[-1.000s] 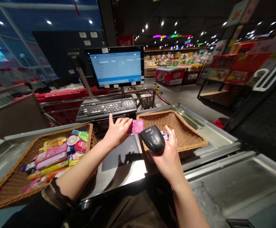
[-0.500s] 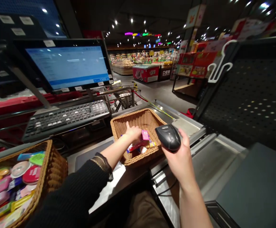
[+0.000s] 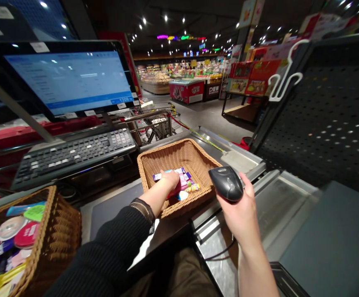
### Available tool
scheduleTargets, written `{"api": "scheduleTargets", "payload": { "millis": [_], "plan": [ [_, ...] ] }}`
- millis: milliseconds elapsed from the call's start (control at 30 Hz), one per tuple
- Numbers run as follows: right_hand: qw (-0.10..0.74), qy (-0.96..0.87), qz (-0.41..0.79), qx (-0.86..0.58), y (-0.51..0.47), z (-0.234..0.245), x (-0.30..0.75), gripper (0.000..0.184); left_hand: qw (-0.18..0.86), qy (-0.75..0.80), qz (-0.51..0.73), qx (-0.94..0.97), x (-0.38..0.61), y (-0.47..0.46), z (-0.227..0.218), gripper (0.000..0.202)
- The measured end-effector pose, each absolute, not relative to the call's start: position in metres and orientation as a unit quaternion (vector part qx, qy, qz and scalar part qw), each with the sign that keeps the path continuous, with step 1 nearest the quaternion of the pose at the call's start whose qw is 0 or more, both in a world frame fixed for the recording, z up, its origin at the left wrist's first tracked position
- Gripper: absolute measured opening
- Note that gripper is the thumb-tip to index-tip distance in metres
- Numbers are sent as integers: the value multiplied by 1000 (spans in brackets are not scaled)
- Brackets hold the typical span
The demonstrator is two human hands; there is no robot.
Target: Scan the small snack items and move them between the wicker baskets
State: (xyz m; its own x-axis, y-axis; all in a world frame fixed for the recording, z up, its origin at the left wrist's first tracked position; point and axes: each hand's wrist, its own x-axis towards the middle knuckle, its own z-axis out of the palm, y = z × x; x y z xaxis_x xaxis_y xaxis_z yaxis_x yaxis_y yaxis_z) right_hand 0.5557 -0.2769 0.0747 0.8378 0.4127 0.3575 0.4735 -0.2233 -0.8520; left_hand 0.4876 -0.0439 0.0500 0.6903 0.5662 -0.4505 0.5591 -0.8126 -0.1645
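My left hand [image 3: 169,180] reaches into a wicker basket [image 3: 194,145], low over its small packets. Its fingers curl down and together; their tips and whatever they grip are hidden. Around it lie a purple-and-white packet [image 3: 158,177], pink packets [image 3: 184,180], a yellow tube-like pack [image 3: 193,188] and a white-and-blue round item [image 3: 183,195]. To the right of the basket, my right hand [image 3: 239,210] is wrapped round a black handheld barcode scanner [image 3: 226,183]. The scanner's head stands just beyond the basket's right rim, and its handle is mostly hidden by the palm.
A second wicker basket [image 3: 64,218], full of colourful packs, stands at the lower left. Behind it are a keyboard [image 3: 74,154] and a lit monitor [image 3: 71,82]. Metal counter trays [image 3: 281,202] run along the right, beside a black perforated panel [image 3: 328,111]. A cable [image 3: 221,255] hangs below.
My left hand has shifted slightly left and down in the basket, now covering part of the pink packets. The scanner in my right hand has moved a little right. The view has turned slightly.
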Motion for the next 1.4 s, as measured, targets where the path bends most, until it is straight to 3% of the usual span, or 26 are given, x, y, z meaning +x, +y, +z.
{"api": "scheduleTargets", "payload": {
  "millis": [100,200,433,667,967,1233,1400],
  "plan": [
    [555,-287,-27,-780,-276,78,553,34,3,-312,247,-917,488,-43,50,83],
    [554,-290,-13,-780,-276,83,550,46,-8,-320,249,-914,486,-41,54,85],
    [564,-348,9,-749,-270,102,531,76,8,-298,115,-948,458,-54,99,49],
    [532,-486,-4,-693,-246,112,488,45,69,-316,-29,-946,342,-82,139,38],
    [465,-677,45,-569,-192,96,412,40,75,-497,-63,-862,172,-111,125,33],
    [427,-735,70,-523,-184,98,350,34,89,-634,-73,-765,45,-101,120,33],
    [420,-739,90,-519,-191,105,315,31,5,-696,5,-718,-24,-67,121,39]
  ]
}}
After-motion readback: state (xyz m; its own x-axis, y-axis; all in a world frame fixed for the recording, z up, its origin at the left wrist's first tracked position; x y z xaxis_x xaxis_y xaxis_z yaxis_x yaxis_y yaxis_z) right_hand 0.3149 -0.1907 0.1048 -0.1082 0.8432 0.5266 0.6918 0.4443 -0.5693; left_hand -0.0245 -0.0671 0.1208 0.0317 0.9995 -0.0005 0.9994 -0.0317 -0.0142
